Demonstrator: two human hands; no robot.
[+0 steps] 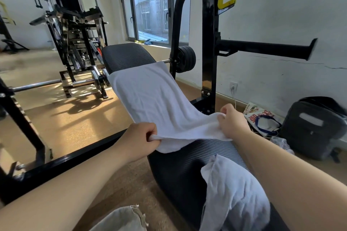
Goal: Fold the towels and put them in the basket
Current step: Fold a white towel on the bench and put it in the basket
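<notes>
Two hands, the left hand and right hand, each pinch a near corner of the white towel spread along the black bench, beside a second towel.

Two towels are counted: a spread towel mid-frame, a crumpled towel lower right. One bench and one backpack are seen

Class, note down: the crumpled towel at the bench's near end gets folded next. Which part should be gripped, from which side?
Once the left hand and right hand free the spread towel: likely the loose corner at the far left of the crumpled towel, pinched from the left. That flap lies clear on the bench, while the right side runs under the right forearm.
</notes>
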